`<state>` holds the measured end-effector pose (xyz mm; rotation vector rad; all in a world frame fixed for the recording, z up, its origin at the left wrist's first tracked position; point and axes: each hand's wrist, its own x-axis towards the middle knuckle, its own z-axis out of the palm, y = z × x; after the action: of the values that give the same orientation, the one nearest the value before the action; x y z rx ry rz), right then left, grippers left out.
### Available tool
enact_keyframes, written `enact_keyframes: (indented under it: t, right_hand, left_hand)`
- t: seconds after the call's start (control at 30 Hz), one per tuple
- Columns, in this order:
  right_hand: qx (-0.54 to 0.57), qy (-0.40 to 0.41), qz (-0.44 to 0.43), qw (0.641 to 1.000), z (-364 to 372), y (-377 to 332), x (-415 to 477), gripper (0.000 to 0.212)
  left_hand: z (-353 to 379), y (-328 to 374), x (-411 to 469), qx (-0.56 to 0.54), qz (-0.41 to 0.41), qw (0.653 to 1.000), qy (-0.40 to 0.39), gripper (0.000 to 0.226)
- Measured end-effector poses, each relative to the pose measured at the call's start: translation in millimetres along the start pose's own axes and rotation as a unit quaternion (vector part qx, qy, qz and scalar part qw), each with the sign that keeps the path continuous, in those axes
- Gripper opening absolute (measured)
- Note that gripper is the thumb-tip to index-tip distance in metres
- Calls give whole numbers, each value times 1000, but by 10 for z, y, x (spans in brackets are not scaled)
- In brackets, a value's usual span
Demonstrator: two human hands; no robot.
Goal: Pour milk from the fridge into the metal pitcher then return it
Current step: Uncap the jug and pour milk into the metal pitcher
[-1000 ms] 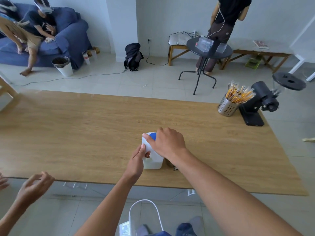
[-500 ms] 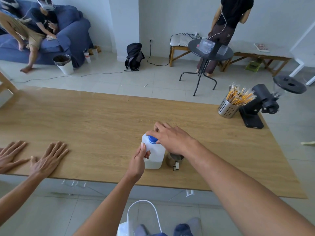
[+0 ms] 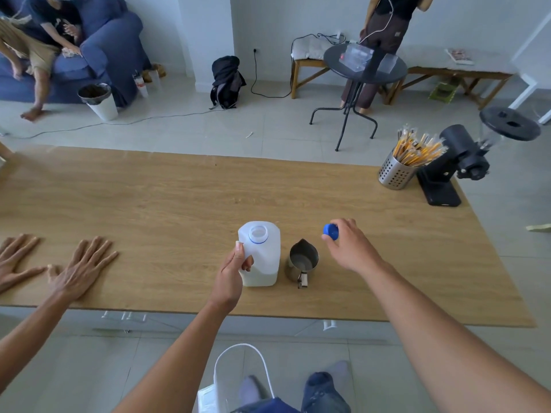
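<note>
A white plastic milk jug (image 3: pixel 264 257) stands upright on the wooden table (image 3: pixel 179 210), its mouth uncovered and a little milk at the bottom. My left hand (image 3: pixel 232 275) grips its handle on the near left side. A small metal pitcher (image 3: pixel 302 260) stands just right of the jug, spout pointing away, handle toward me. My right hand (image 3: pixel 348 245) hovers right of the pitcher and pinches the blue cap (image 3: pixel 330 231) between its fingertips.
Another person's two hands (image 3: pixel 80 269) lie flat on the table at the left. A perforated metal cup of straws (image 3: pixel 398 171) and a black grinder (image 3: pixel 456 165) stand at the far right corner. Beyond the table are a round black side table (image 3: pixel 363 64) and people.
My right hand has taken the blue cap off the jug and moved right with it, uncovering the pitcher. The other person's hands have come down flat on the table.
</note>
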<state>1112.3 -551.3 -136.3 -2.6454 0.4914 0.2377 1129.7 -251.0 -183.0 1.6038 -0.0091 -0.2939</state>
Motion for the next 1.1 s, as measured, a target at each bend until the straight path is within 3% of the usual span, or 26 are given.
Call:
enact_keyframes:
  t: [0.07,0.17,0.37,0.8,0.93,1.03,1.1]
  right_hand:
    - [24,22,54,998,164,256,-14,55]
    - [53,35,117,991,443,562,-52,44]
    - [61,-8,162,985,936,837,-184,38]
    - [111,-28,156,981,1241,962,-282,60]
    - [113,29,152,982,1196,842,-291,58]
    - [206,70,157,963,1089,598,-310,54]
    - [269,41,176,946,1026,421,-322,55]
  left_hand:
    - [-2,-13,10,6,0,1000,0,60]
    - [-2,-10,10,13,1,1000,-3,64]
    - [-31,-78,16,53,-9,999,2,69]
    - [-38,-64,45,47,6,999,-9,73]
    - [-42,-51,48,48,2,999,-10,69]
    - [-32,-37,35,49,3,999,-7,69]
    - [-26,-33,24,51,4,999,-5,69]
